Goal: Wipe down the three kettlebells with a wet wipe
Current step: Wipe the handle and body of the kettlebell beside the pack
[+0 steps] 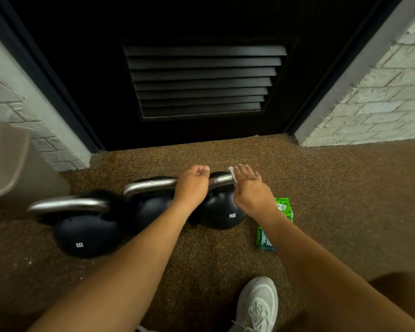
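Speckled brown rubber flooring [201, 259] runs up to a black louvred door [201, 80] at twelve o'clock. Three round black kettlebells with steel handles sit in a row: one marked 8KG [86, 233] at nine o'clock, a middle one [151, 207], and one marked 14KG [222, 212] centre. The left hand [193, 185] curls round that handle, which runs left to right. The right hand [250, 188], fingers nearly straight, presses a white wet wipe [233, 173] onto the handle's right end. A green wipe packet [282, 212] lies at three o'clock.
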`<move>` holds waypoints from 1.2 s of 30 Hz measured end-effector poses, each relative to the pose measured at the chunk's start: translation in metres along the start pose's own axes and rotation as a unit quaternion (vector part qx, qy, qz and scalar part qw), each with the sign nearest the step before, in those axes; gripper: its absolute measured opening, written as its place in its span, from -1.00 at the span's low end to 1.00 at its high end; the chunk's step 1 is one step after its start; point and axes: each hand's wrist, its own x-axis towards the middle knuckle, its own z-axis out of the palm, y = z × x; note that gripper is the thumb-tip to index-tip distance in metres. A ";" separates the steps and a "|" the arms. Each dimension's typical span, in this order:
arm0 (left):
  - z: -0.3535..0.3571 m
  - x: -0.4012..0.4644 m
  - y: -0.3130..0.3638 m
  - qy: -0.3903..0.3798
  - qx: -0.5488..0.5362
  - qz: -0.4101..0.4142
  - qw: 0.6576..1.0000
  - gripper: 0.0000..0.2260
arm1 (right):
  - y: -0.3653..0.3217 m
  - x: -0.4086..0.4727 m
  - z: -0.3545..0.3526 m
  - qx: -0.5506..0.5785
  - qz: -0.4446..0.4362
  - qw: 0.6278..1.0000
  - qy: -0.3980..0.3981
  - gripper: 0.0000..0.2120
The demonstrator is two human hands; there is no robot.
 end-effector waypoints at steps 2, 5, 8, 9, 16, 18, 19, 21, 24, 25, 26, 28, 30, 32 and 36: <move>0.004 -0.005 -0.006 0.002 -0.020 -0.017 1.000 -0.65 | 0.001 -0.003 0.006 -0.027 -0.019 0.999 0.023 -0.50; 0.008 -0.011 -0.016 0.009 -0.053 -0.037 0.998 -0.65 | -0.003 -0.003 0.012 -0.036 -0.037 0.998 0.039 -0.51; 0.012 -0.016 -0.019 0.032 -0.075 -0.037 0.996 -0.67 | -0.005 -0.002 0.016 -0.024 -0.034 0.998 0.038 -0.51; 0.014 -0.019 -0.018 0.041 -0.080 -0.035 0.995 -0.68 | -0.004 -0.002 0.017 -0.024 -0.035 0.998 0.040 -0.51; 0.020 -0.026 -0.033 0.056 -0.084 -0.046 0.994 -0.61 | -0.012 -0.003 0.024 -0.064 -0.076 0.995 0.024 -0.37; 0.022 -0.027 -0.039 0.057 -0.078 -0.040 0.994 -0.59 | -0.018 -0.002 0.027 -0.084 -0.099 0.992 0.010 -0.33; 0.023 -0.028 -0.043 0.061 -0.079 -0.038 0.994 -0.58 | -0.020 -0.001 0.029 -0.097 -0.111 0.989 0.008 -0.32; 0.027 -0.028 -0.050 0.065 -0.090 -0.047 0.993 -0.57 | -0.025 0.001 0.032 -0.131 -0.140 0.981 0.002 -0.34; 0.031 -0.027 -0.058 0.061 -0.100 -0.066 0.991 -0.57 | -0.030 0.003 0.036 -0.179 -0.184 0.966 -0.016 -0.38; 0.032 -0.027 -0.059 0.060 -0.104 -0.070 0.990 -0.58 | -0.030 0.003 0.036 -0.191 -0.197 0.962 -0.020 -0.39; 0.033 -0.028 -0.062 0.056 -0.107 -0.074 0.990 -0.59 | -0.028 0.004 0.035 -0.197 -0.208 0.958 -0.020 -0.40; 0.035 -0.026 -0.066 0.047 -0.115 -0.086 0.989 -0.60 | -0.019 0.007 0.032 -0.186 -0.220 0.958 -0.004 -0.43; 0.035 -0.023 -0.070 0.044 -0.128 -0.101 0.986 -0.57 | -0.008 0.007 0.026 -0.137 -0.187 0.973 0.006 -0.41; 0.035 -0.020 -0.070 0.043 -0.136 -0.109 0.984 -0.57 | 0.004 0.006 0.019 -0.066 -0.116 0.991 0.020 -0.36; 0.034 -0.016 -0.070 0.032 -0.165 -0.127 0.978 -0.58 | 0.021 0.003 0.016 0.006 -0.012 0.999 0.033 -0.35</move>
